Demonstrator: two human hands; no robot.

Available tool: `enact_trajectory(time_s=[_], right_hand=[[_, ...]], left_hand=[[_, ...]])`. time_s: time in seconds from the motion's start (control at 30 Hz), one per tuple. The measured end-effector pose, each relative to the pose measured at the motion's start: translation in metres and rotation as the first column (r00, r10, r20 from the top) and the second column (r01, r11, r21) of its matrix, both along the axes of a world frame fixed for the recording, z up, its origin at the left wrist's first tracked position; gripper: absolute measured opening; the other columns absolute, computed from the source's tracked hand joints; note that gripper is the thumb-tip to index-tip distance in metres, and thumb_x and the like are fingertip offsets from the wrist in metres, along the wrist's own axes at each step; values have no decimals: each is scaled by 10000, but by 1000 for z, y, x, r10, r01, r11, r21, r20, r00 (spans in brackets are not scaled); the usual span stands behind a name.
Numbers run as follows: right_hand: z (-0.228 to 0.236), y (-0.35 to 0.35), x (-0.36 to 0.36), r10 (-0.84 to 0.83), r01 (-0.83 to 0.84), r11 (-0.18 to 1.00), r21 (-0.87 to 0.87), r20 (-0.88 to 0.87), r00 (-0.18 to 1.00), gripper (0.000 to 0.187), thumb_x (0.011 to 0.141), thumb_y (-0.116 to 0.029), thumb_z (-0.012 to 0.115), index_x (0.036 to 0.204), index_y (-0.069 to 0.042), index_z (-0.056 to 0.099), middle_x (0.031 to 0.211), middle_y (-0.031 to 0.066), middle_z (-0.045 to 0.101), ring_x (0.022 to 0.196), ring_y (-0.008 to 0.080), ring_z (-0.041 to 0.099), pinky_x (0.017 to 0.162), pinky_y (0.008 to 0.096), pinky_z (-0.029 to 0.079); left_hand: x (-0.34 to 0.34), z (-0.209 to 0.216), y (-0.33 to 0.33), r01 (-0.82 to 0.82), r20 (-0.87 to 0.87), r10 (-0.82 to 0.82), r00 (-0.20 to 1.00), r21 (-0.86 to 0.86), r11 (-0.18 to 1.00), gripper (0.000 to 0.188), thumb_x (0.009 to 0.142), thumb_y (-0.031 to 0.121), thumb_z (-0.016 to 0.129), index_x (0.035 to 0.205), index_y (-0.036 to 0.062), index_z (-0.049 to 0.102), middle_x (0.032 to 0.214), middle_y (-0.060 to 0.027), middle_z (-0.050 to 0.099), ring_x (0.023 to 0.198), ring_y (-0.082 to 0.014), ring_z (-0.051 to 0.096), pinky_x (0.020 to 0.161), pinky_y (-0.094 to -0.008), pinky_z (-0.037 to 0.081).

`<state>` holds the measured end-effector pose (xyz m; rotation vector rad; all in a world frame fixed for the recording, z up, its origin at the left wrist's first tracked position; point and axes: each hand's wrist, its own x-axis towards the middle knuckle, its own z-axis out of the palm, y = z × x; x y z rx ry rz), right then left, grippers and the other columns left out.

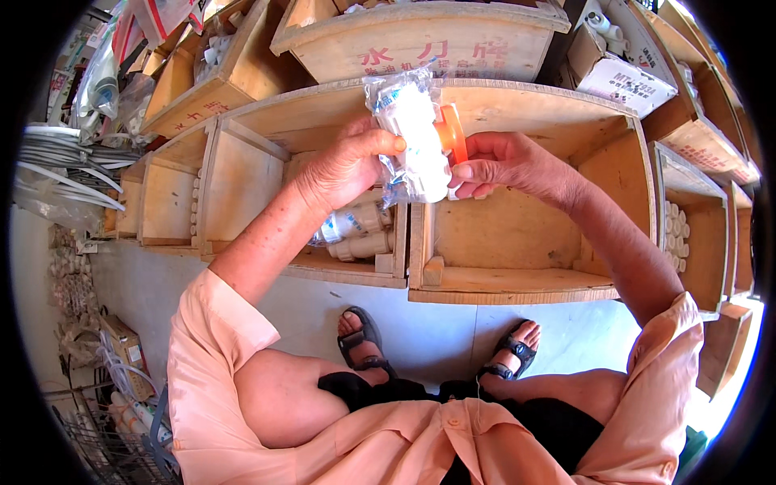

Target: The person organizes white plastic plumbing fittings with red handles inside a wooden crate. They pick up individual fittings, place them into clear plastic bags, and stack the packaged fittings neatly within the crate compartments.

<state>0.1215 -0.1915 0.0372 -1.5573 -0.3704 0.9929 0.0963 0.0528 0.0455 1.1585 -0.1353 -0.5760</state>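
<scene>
A white plastic valve [416, 137] with an orange handle [454, 134], partly wrapped in a clear bag [402, 87], is held up over the wooden boxes. My left hand [356, 158] is closed round its left side, the thumb pressed on the bag. On the other side, my right hand [505, 164] pinches the valve near the orange handle and its lower white end. Below my left hand, bagged pipe fittings [364, 228] lie in a wooden compartment. Under my right hand is a wooden box [509, 234], with a small white piece partly hidden behind my fingers.
A large wooden crate [420, 48] with red lettering stands at the back. White fittings fill a box [677, 238] on the right and a cardboard carton [618, 69] behind it. Coiled grey pipes [65, 166] hang at the left. A wire basket [105, 436] stands lower left.
</scene>
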Motion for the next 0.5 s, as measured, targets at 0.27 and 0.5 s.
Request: enact_trajectory(time_s=[0.27, 0.5], right_hand=[[-14, -6, -4, -121, 121, 992, 20, 12, 993, 527, 856, -331, 708, 1199, 25, 526, 918, 86, 683, 817, 146, 671, 775, 259, 531], [-11, -17, 4, -111, 113, 994, -4, 146, 983, 473, 864, -302, 702, 1212, -20, 550, 891, 72, 679, 804, 111, 655, 761, 259, 531]], left_hand=[[2, -13, 0, 45, -7, -45, 999, -19, 999, 600, 788, 263, 670, 1304, 43, 457, 1201, -87, 577, 1145, -226, 543, 1001, -419, 419], [0, -21, -10, 16, 3, -16, 1000, -97, 995, 562, 840, 271, 680, 1299, 29, 465, 1196, -65, 568, 1140, -197, 524, 1023, -387, 384]])
